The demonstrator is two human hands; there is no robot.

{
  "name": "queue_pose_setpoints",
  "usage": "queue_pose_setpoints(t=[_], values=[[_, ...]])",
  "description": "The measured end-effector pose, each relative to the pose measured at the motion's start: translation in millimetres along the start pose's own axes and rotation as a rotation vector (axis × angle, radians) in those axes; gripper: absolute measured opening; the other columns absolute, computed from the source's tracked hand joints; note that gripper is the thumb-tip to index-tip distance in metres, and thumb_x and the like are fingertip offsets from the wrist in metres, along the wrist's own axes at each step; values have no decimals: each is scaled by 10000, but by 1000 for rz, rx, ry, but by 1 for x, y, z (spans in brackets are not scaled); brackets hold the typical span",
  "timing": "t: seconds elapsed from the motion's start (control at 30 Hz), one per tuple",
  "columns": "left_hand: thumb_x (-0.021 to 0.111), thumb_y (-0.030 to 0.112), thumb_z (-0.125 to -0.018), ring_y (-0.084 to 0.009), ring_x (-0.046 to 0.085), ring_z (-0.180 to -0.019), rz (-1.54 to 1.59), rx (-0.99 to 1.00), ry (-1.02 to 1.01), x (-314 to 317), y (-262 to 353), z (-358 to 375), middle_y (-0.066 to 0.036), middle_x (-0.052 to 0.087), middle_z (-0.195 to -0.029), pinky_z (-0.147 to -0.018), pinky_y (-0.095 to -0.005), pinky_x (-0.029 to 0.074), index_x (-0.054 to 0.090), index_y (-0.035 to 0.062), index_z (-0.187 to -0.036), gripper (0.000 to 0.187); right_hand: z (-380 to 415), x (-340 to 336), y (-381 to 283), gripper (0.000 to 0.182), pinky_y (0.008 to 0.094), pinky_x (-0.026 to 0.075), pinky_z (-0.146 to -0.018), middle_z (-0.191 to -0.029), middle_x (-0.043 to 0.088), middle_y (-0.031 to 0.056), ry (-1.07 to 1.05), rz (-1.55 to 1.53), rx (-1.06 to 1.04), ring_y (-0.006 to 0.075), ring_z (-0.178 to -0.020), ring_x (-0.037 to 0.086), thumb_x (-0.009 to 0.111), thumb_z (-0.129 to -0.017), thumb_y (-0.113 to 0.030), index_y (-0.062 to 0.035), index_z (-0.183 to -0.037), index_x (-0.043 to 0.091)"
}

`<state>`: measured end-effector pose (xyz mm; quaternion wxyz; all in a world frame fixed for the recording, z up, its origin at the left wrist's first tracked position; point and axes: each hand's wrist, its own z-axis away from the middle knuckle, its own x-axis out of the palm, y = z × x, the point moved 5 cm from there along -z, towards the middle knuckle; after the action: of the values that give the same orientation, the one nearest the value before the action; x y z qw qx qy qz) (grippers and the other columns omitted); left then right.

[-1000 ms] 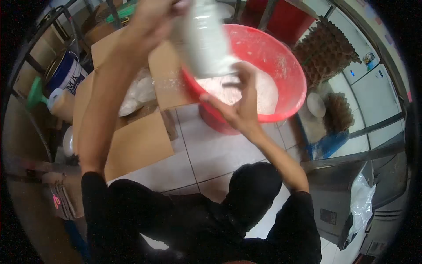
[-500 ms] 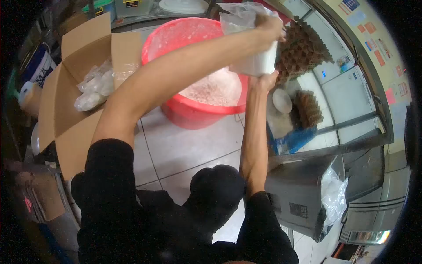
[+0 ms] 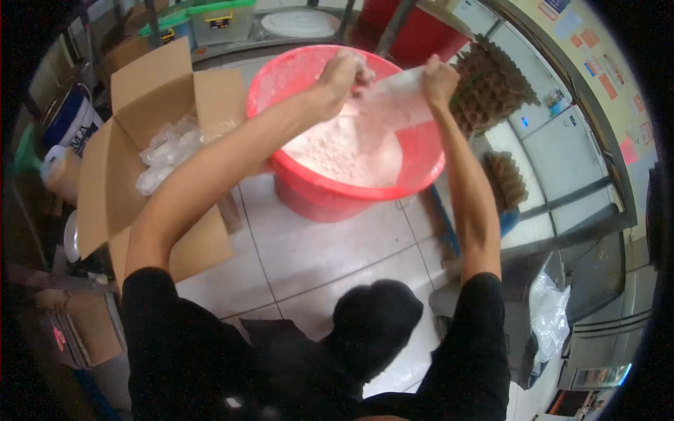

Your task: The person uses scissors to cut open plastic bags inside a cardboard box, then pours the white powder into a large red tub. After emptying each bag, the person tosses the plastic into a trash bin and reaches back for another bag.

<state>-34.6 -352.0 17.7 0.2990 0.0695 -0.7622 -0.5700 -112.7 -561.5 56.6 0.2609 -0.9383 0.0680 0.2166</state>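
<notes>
A thin, whitish plastic bag [image 3: 399, 100] is stretched between my hands, tilted over the pink-red tub [image 3: 330, 203]. Pale powder [image 3: 337, 151] lies heaped inside the tub, lumpy on its left side. My right hand [image 3: 440, 81] is closed on the bag's right end, above the tub's right rim. My left hand [image 3: 344, 78] is above the tub's middle, its fingers curled at the bag's left end. Motion blurs those fingertips a little.
An open cardboard box [image 3: 98, 186] with several clear plastic bags [image 3: 168, 154] stands left of the tub. Stacked egg trays [image 3: 491, 88] are at the right. A grey bin [image 3: 523, 281] with a plastic liner stands near my right arm. Lidded containers [image 3: 221, 24] sit behind.
The bag, bulging and upright before, now looks slack and tilted over the tub. My left hand has moved left and down; my right hand has shifted from the bag's bottom up to its right end.
</notes>
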Motion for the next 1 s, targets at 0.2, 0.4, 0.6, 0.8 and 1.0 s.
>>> queue_pose_setpoints(t=[0.2, 0.4, 0.6, 0.8, 1.0], values=[[443, 136, -831, -111, 465, -718, -195, -73, 21, -53, 27, 63, 1, 437, -708, -613, -261, 372, 400, 90, -1010, 190, -51, -8, 19, 484, 377, 464, -540, -506, 563, 146, 68, -76, -11, 274, -458, 555, 380, -883, -311, -37, -555, 608], [451, 139, -830, -106, 468, -720, -186, -31, 73, -80, 33, 83, 4, 447, -715, -623, -250, 372, 393, 90, -1037, 221, -69, -10, -21, 445, 432, 462, -643, -672, 591, 211, -10, 312, -147, 377, -646, 581, 427, -863, -354, 8, -692, 622], [478, 148, -821, -100, 486, -730, -231, 23, 45, -90, 49, 103, 3, 469, -723, -640, -251, 384, 405, 89, -1035, 233, -51, 24, -43, 410, 458, 456, -648, -716, 596, 205, 41, 393, -193, 398, -708, 574, 428, -857, -358, -36, -693, 623], [490, 155, -818, -94, 495, -749, -278, 75, 92, -117, 67, 117, 11, 479, -737, -686, -246, 391, 427, 102, -1022, 220, -51, 58, -73, 400, 487, 456, -642, -693, 582, 227, -11, 323, -299, 400, -709, 581, 399, -876, -348, -48, -713, 606], [527, 186, -803, -110, 506, -774, -371, 122, 139, -122, 65, 103, -33, 509, -883, -720, -268, 397, 429, 104, -1087, 312, -41, 73, -99, 406, 469, 464, -604, -700, 587, 216, 7, 277, -310, 404, -691, 581, 401, -886, -377, -54, -725, 588]])
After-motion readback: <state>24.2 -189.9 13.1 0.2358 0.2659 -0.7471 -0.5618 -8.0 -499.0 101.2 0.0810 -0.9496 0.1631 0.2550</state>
